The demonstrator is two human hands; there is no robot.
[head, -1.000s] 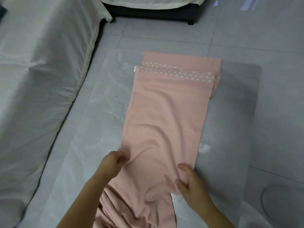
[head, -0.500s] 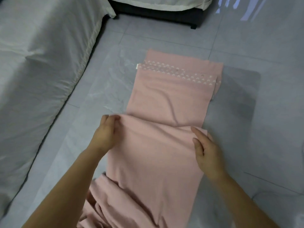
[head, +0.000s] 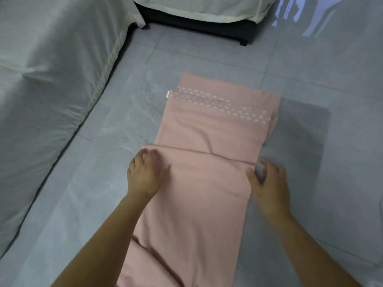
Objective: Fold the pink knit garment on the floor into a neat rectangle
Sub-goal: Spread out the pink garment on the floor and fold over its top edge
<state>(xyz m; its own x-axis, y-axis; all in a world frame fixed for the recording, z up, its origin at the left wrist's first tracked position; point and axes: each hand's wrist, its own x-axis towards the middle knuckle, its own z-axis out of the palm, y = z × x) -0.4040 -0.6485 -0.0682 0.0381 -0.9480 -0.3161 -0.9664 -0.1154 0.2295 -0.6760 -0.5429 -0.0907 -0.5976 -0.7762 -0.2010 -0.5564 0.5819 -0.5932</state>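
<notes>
Gripping the pink garment [head: 207,189], lying mid-frame on the floor [head: 310,59], with my left hand [head: 145,172] curled on the fold, I am trying to keep side edges aligned; whether my right hand [head: 268,181] is clamping, I cannot tell.

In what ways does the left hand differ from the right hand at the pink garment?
The left hand lies on the pink garment, at the fold's left end; the right hand lies mostly off it, beside the right edge. The left hand's fingers curl over the fold's corner; the right hand's grip is too blurred to tell. Both are palm down at the fold line.
</notes>
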